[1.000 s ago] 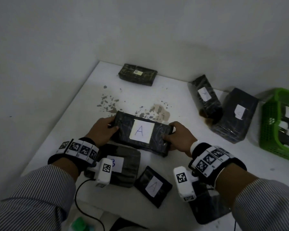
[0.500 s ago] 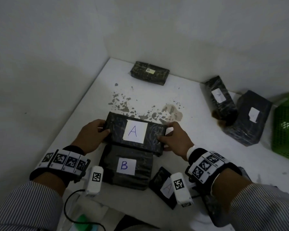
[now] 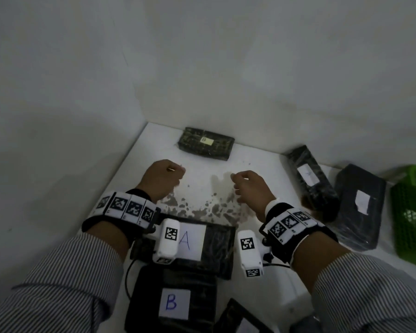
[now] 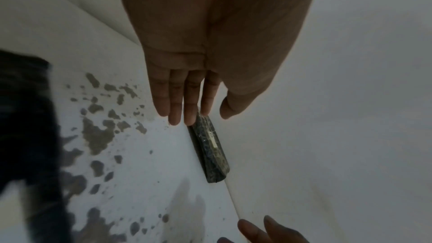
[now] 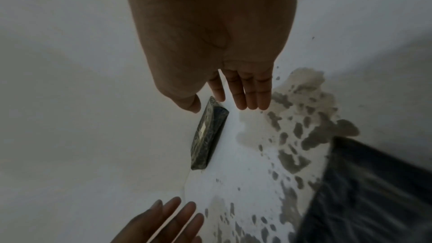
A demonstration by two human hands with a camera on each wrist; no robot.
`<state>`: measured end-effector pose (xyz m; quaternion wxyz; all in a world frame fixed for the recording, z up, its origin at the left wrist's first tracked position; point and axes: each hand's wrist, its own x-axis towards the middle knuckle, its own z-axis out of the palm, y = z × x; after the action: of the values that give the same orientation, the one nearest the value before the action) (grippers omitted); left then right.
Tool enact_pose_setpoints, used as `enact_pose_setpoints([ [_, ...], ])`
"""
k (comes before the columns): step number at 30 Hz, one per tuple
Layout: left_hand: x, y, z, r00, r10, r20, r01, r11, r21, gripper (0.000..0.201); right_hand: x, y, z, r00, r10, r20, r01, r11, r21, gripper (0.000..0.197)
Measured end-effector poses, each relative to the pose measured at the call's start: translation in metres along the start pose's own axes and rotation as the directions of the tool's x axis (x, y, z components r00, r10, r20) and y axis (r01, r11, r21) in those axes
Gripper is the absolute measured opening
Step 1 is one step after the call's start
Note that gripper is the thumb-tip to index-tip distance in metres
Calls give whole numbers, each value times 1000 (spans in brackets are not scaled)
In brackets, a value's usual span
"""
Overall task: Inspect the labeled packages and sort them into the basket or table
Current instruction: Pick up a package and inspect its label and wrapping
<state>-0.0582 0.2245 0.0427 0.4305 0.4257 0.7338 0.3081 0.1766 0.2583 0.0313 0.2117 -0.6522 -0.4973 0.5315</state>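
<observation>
The black package labelled A (image 3: 215, 246) lies flat on the white table (image 3: 262, 164), just beyond a black package labelled B (image 3: 175, 304). Both my hands hover empty past it, over the stained patch. My left hand (image 3: 163, 179) (image 4: 201, 112) has straight fingers and holds nothing. My right hand (image 3: 247, 186) (image 5: 217, 104) is likewise relaxed and empty. A patterned package with a small B label (image 3: 205, 143) (image 4: 210, 147) (image 5: 208, 136) lies at the far edge by the wall, just ahead of both hands' fingertips. A green basket (image 3: 411, 212) stands at the right.
Two black labelled packages (image 3: 308, 174) (image 3: 360, 205) lie at the right, between my right hand and the basket. Another dark package (image 3: 240, 320) pokes in at the bottom. Walls close the table's left and far sides. Brown stains (image 3: 202, 207) mark the middle.
Both hands have let go of the A package, which now lies on the table beyond the B package. They have moved forward toward the far patterned package, with fingers straightened.
</observation>
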Motion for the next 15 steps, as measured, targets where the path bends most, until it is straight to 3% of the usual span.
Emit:
enact_pose_setpoints([
  [4,60,2,6,992,-124,-23,122,990,-73,33,42,-19,8,1000,16,-21,-15,999,50,64],
  [7,101,2,7,991,-130,-24,131,991,42,51,78,-29,12,999,48,-7,-46,988,149,59],
  [11,138,3,10,991,-126,-36,127,992,15,67,120,-36,20,995,104,0,-100,961,257,59],
  [13,149,2,14,994,-111,-18,111,994,-15,64,135,-35,23,995,98,-19,-91,971,223,47],
  [15,154,1,17,993,-114,-31,112,990,-81,47,144,-31,24,996,70,-47,-61,983,171,30],
])
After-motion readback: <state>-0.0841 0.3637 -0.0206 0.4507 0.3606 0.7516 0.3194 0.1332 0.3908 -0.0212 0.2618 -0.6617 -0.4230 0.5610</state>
